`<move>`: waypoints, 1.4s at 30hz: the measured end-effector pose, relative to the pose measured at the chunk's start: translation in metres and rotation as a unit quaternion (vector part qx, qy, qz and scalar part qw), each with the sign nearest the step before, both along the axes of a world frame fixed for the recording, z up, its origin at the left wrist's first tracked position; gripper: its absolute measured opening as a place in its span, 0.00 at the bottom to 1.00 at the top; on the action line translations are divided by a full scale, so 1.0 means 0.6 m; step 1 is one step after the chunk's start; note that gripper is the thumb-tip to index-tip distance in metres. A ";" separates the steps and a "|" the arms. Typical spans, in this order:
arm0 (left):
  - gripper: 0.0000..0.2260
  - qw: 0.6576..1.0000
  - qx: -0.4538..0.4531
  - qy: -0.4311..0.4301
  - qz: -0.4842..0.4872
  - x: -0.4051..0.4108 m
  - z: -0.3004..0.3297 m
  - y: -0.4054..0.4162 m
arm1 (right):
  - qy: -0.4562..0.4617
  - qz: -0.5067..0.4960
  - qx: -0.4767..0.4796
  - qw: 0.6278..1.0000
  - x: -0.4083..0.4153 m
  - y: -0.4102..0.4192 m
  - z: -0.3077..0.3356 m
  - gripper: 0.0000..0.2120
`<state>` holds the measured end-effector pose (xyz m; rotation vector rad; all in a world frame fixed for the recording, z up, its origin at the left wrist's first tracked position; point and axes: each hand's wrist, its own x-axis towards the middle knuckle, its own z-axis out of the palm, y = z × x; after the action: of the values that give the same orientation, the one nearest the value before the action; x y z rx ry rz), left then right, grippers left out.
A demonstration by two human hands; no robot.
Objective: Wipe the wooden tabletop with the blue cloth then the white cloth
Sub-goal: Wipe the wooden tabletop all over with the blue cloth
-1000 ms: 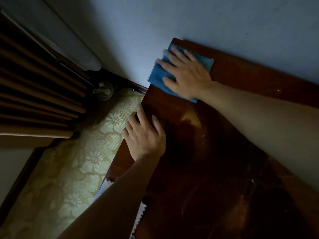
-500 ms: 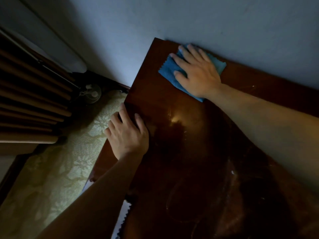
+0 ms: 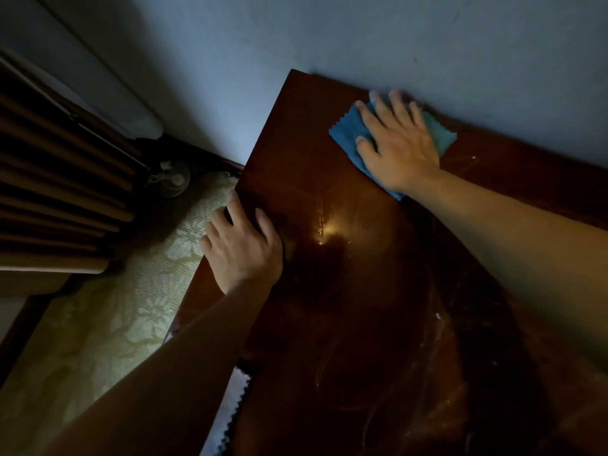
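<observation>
**Blue cloth has slid off the far left corner, now working along the wall edge**

Nearest me, a white cloth (image 3: 235,419) with a zigzag hem hangs just off the tabletop's left edge, untouched, so I'd say we're in the first half of the job.

Further up that edge, the left hand (image 3: 241,248) rests flat and relaxed on the wooden tabletop (image 3: 345,307), fingers reaching just over the side, gripping nothing. It hasn't shifted on the wood over the last second, so it's bracing.

At the far edge against the wall, the right hand (image 3: 399,146) presses the blue cloth (image 3: 345,133) down with straight, spread fingers. A second ago the cloth sat right on the far left corner; now it's moved rightward along the wall. The near half looks smeary and unwiped from here.
</observation>
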<state>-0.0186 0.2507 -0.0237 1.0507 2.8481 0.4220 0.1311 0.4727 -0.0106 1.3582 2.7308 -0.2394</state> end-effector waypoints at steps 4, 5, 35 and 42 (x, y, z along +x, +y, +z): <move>0.25 1.000 -0.001 -0.004 0.003 0.001 0.002 0.000 | 0.035 0.059 0.012 0.998 0.000 -0.113 0.001 0.30; 0.25 1.000 0.000 -0.005 0.005 0.001 0.002 0.001 | 0.051 0.083 0.020 0.995 0.004 -0.146 -0.002 0.30; 0.25 1.000 -0.010 -0.007 0.005 0.000 0.000 0.002 | 0.061 0.121 0.031 0.990 0.043 -0.197 -0.007 0.28; 0.26 1.000 -0.014 -0.006 0.009 0.000 0.003 0.002 | 0.046 0.158 0.011 0.986 0.040 -0.216 -0.011 0.29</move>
<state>-0.0188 0.2522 -0.0219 1.0162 2.8462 0.3875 0.1551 0.3432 -0.0172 0.9187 2.9788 -0.2542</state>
